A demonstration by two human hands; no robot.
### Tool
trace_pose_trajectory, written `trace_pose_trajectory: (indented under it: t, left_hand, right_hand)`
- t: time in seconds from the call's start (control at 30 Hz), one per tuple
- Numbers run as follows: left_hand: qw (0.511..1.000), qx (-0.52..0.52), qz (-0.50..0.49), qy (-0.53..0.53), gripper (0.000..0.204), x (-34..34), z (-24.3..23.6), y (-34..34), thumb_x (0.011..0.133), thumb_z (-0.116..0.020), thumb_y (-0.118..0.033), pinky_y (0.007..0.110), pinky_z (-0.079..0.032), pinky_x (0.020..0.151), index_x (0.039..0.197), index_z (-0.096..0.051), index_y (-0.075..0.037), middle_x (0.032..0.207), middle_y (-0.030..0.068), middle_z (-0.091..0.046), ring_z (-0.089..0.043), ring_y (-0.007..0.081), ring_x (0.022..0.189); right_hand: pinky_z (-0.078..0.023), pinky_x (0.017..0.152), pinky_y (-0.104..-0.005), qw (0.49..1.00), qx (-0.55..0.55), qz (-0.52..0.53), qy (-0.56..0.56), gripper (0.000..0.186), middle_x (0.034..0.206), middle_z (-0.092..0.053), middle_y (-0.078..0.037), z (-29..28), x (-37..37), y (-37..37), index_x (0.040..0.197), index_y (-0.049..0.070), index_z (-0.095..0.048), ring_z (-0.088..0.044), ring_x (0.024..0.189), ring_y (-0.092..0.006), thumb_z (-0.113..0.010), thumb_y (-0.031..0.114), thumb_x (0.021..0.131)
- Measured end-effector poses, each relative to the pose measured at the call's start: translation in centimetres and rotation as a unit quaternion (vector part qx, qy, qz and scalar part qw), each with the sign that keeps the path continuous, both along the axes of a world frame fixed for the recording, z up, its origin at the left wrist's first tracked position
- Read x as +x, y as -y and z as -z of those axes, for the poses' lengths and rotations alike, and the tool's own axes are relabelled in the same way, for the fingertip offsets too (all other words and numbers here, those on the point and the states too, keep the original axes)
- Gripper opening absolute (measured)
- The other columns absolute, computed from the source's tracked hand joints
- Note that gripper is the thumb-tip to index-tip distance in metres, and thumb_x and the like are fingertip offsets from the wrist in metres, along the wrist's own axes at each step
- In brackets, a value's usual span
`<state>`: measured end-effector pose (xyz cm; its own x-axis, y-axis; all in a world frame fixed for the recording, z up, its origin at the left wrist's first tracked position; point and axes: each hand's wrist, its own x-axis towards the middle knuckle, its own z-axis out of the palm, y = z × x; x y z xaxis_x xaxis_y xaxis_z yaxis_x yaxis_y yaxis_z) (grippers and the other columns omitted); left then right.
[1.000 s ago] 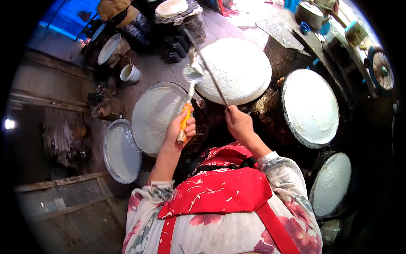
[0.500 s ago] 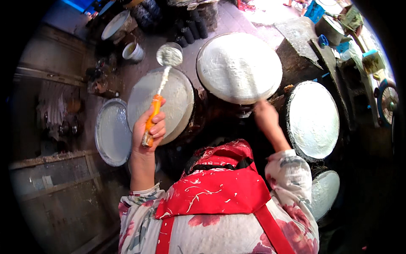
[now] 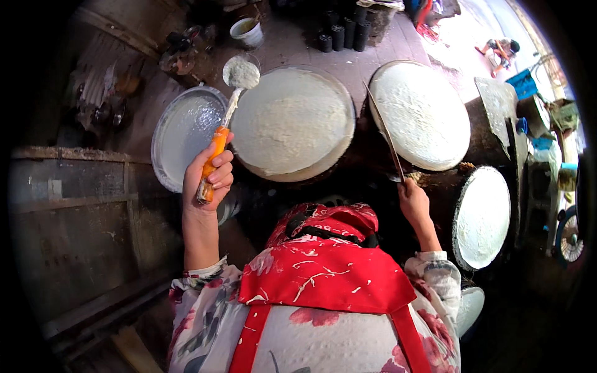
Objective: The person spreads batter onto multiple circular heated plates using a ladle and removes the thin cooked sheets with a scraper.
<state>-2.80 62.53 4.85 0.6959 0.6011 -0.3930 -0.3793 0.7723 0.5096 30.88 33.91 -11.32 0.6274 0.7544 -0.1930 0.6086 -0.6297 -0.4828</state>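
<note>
My left hand (image 3: 211,171) is closed around the orange handle of a ladle (image 3: 241,73). Pale, wet batter coats its bowl and shank, and the bowl is raised over the far left edge of a round steamer top (image 3: 292,121) with a pale, grainy sheet on it. Between my right hand's (image 3: 415,204) closed fingers is one end of a long thin stick (image 3: 387,133), slanting up and away along the left edge of a second round top (image 3: 423,115). A white layer covers that top. Whether the stick touches it, I cannot tell.
A wide basin (image 3: 163,133) of milky liquid stands at the left. More white round tops (image 3: 482,217) are at the right. Beyond are a bucket (image 3: 247,32), several black cylinders (image 3: 349,34) and a crouching person (image 3: 499,53). A fan (image 3: 569,239) stands far right.
The view has swung left, so the round tops now lie farther right. My right hand, blurred at a top's near edge before, now shows the long stick. The ladle stays raised in my left.
</note>
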Motion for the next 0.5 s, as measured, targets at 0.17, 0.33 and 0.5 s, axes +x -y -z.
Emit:
trace_pose_trajectory:
  t: [0.17,0.33,0.5]
  left_hand:
    - [0.999,0.005,-0.048,-0.001,0.039,-8.0,1.2,-3.0,0.1,-0.039,-0.016,0.02,-0.037,0.04,0.132,-0.036,0.006,0.072,0.0018,-0.041,-0.039,0.0058,0.044]
    - [0.997,-0.016,-0.074,-0.002,0.039,-16.5,3.6,-6.4,0.1,-0.039,-0.017,0.02,-0.039,0.04,0.132,-0.037,0.004,0.072,0.0023,-0.043,-0.042,0.0068,0.045]
    - [0.995,-0.043,-0.089,-0.03,0.036,-23.1,6.3,-8.7,0.099,-0.041,-0.019,0.02,-0.037,0.04,0.129,-0.042,0.001,0.071,0.002,-0.044,-0.042,0.0072,0.045]
  right_hand:
    - [-0.046,0.064,-0.0466,0.98,0.104,0.102,-0.139,0.02,0.077,-0.062,-0.023,-1.6,-4.6,-8.4,0.095,0.003,-0.053,-0.061,0.076,-0.0416,-0.055,0.022,0.09]
    - [-0.049,0.067,-0.0412,0.983,0.162,-0.006,-0.081,0.02,0.08,-0.064,-0.021,0.5,-8.9,-16.9,0.097,0.002,-0.056,-0.064,0.079,-0.0375,-0.057,0.019,0.087]
    - [-0.049,0.07,-0.0484,0.994,0.056,-0.087,0.028,0.022,0.08,-0.065,-0.022,-0.9,-19.1,-24.8,0.088,0.005,-0.059,-0.063,0.077,-0.0402,-0.053,0.026,0.089]
